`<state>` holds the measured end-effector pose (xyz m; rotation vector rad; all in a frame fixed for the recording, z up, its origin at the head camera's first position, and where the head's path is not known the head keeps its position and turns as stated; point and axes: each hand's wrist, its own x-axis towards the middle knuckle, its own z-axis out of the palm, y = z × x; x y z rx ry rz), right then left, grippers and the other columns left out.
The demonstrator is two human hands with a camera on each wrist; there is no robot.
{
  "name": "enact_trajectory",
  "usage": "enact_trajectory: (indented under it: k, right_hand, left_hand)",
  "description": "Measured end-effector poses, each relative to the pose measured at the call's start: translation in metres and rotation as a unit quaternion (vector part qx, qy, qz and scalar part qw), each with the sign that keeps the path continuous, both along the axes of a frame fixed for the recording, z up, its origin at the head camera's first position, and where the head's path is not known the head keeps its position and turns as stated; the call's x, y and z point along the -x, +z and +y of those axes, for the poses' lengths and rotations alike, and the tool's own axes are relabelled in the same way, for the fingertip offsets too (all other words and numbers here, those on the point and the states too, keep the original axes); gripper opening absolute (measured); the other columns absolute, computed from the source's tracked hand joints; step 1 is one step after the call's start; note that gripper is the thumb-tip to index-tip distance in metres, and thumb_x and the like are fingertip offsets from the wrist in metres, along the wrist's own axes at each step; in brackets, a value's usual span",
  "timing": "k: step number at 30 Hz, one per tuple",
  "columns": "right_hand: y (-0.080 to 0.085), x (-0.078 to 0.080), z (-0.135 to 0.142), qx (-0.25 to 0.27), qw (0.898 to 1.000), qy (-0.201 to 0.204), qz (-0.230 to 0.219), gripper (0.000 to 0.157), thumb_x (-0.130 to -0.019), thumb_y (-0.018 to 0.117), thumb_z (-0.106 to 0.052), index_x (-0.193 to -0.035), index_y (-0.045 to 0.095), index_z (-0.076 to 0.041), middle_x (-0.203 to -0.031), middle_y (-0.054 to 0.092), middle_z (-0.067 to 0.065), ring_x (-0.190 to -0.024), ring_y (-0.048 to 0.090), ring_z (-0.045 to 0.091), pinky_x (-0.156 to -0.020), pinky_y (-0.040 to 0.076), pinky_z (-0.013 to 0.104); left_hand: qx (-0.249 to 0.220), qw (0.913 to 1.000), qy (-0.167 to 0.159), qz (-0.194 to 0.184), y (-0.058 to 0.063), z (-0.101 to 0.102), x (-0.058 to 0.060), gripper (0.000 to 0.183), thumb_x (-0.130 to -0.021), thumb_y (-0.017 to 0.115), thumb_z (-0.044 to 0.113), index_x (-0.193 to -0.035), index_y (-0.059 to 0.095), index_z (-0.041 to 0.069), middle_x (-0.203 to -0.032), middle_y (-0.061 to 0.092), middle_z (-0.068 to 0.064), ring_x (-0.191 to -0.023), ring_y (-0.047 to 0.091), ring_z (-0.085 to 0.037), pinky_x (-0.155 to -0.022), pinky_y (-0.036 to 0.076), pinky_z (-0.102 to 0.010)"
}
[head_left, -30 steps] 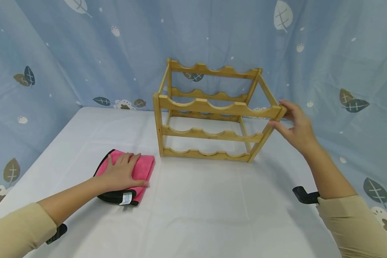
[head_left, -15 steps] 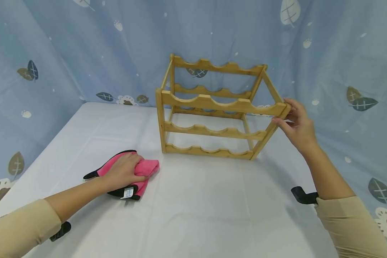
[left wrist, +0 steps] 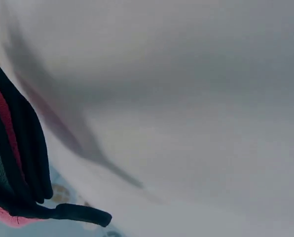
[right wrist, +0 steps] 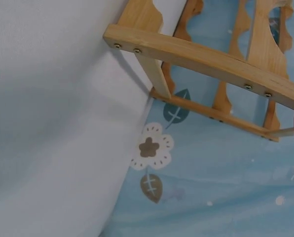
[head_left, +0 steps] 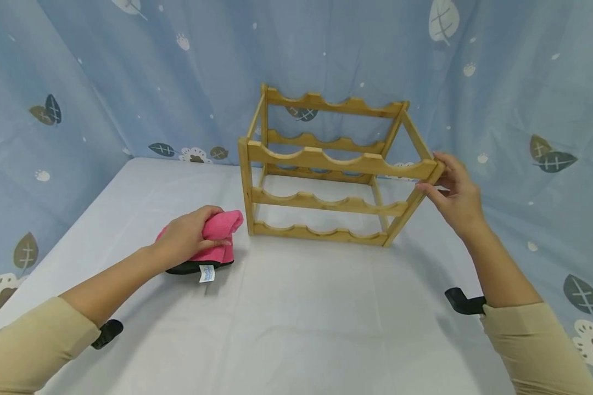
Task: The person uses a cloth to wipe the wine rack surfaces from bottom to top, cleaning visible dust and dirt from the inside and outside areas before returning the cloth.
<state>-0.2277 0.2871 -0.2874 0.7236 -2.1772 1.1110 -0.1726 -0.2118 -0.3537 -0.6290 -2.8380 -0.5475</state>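
2 things are in hand: a pink cloth (head_left: pixel 221 233) and a wooden rack (head_left: pixel 316 159). The cloth is folded and bunched, trimmed in black, with a small white tag (head_left: pixel 207 273) at its near edge. The rack is pale, with 3 scalloped rails on its near face; the right wrist view shows 4 screw heads along 1 post.

The left hand (head_left: pixel 185 236) is closed round the cloth, fingers over the top and thumb along the near right side. The right hand (head_left: pixel 457 200) grips the rack's upper near right corner, thumb on the near side of the post.

The rack stands on the white table (head_left: pixel 306 307) toward the far side; the cloth is just left of it and nearer. Beyond hangs a blue curtain (head_left: pixel 178 93) printed with leaves and flowers. Beige sleeves (head_left: pixel 39 343) cover both forearms near the elbows.
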Motion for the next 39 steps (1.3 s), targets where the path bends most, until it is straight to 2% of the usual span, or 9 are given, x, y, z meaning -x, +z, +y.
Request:
enact_trajectory:
  k: [5,11,18,24,28,33,39]
  right_hand:
    - [-0.001,0.000,0.000,0.004,1.000,0.008,0.006,0.067,-0.073,0.064,0.023,-0.134,0.042,0.004,-0.100,0.057,-0.022,-0.087,0.060,-0.010,-0.075,0.046,0.007]
    - [0.002,0.000,-0.001,0.000,1.000,-0.009,0.006,0.067,-0.075,0.064,0.021,-0.135,0.042,0.001,-0.099,0.056,-0.024,-0.088,0.059,-0.012,-0.075,0.045,0.006]
    - [0.003,-0.003,-0.002,-0.002,1.000,-0.022,-0.010,0.066,-0.077,0.064,0.018,-0.136,0.043,-0.001,-0.099,0.055,-0.025,-0.087,0.058,-0.012,-0.074,0.045,0.005]
    - [0.000,-0.002,-0.001,0.001,1.000,-0.017,-0.010,0.065,-0.077,0.064,0.018,-0.136,0.042,0.000,-0.100,0.056,-0.024,-0.087,0.058,-0.011,-0.074,0.045,0.005]
    - [-0.001,-0.002,-0.001,-0.003,1.000,-0.019,-0.009,0.065,-0.077,0.064,0.018,-0.136,0.041,0.001,-0.100,0.056,-0.024,-0.088,0.058,-0.012,-0.074,0.045,0.005]
    - [-0.001,-0.002,-0.001,-0.011,0.999,-0.028,-0.013,0.065,-0.078,0.065,0.016,-0.136,0.041,-0.001,-0.100,0.054,-0.025,-0.088,0.058,-0.013,-0.075,0.045,0.005]
    - [-0.001,-0.003,-0.002,-0.012,0.999,-0.033,-0.020,0.065,-0.079,0.064,0.015,-0.137,0.041,-0.003,-0.100,0.054,-0.026,-0.088,0.057,-0.013,-0.074,0.045,0.005]
  left_hand:
    - [-0.011,0.9995,0.000,0.030,0.017,0.002,0.005,0.060,-0.076,0.079,0.028,-0.122,0.049,0.003,-0.111,0.060,-0.015,-0.092,0.060,-0.028,-0.074,0.054,-0.045]
    - [-0.036,0.9939,-0.014,0.103,0.036,0.007,0.012,0.055,-0.073,0.081,0.022,-0.117,0.053,0.004,-0.107,0.061,-0.015,-0.090,0.061,-0.029,-0.071,0.054,-0.047]
    - [-0.074,0.9720,-0.071,0.211,0.066,0.015,0.025,0.058,-0.066,0.086,0.011,-0.112,0.054,-0.001,-0.104,0.061,-0.018,-0.090,0.060,-0.031,-0.072,0.054,-0.049]
    - [-0.080,0.9598,-0.094,0.252,0.091,0.024,0.034,0.056,-0.068,0.084,0.010,-0.113,0.054,-0.003,-0.103,0.061,-0.020,-0.090,0.061,-0.034,-0.073,0.053,-0.050]
    - [-0.081,0.9564,-0.096,0.263,0.096,0.025,0.037,0.056,-0.067,0.085,0.011,-0.111,0.053,-0.004,-0.102,0.061,-0.021,-0.090,0.062,-0.034,-0.074,0.053,-0.049]
    - [-0.083,0.9566,-0.090,0.264,0.094,0.024,0.041,0.056,-0.067,0.085,0.010,-0.111,0.053,-0.003,-0.103,0.060,-0.020,-0.091,0.061,-0.034,-0.075,0.053,-0.049]
    - [-0.084,0.9623,-0.079,0.246,0.089,0.024,0.044,0.053,-0.070,0.083,0.011,-0.111,0.053,-0.001,-0.102,0.060,-0.018,-0.091,0.060,-0.032,-0.074,0.053,-0.048]
